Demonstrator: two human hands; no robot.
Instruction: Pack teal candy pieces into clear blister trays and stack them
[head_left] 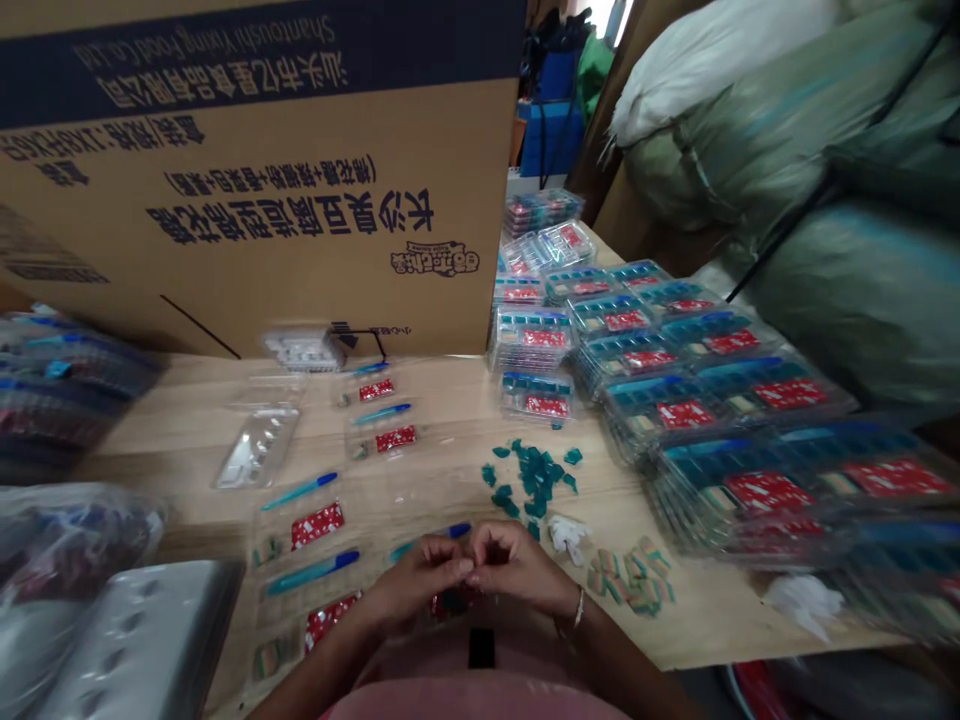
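My left hand (426,578) and my right hand (520,572) meet at the table's front edge, thumbs and fingertips pinched together. Whatever is between them is too small or hidden to name. Just under the hands, a dark red item (454,600) partly shows. Beyond my left hand, a blue pen (442,538) lies in a clear plastic tray. To the left, more clear trays hold blue pens (313,573), red patterned packets (317,525) and small striped pieces (268,658). Past my right hand are loose teal pieces (538,478), a crumpled white wad (568,538) and striped pieces (631,577).
A large cardboard box (300,220) stands along the back. Stacks of filled clear cases (720,400) line the right side. At the left are stacked cases (67,380), a plastic bag (67,540) and nested trays (142,630). Big sacks (750,140) lean at the far right.
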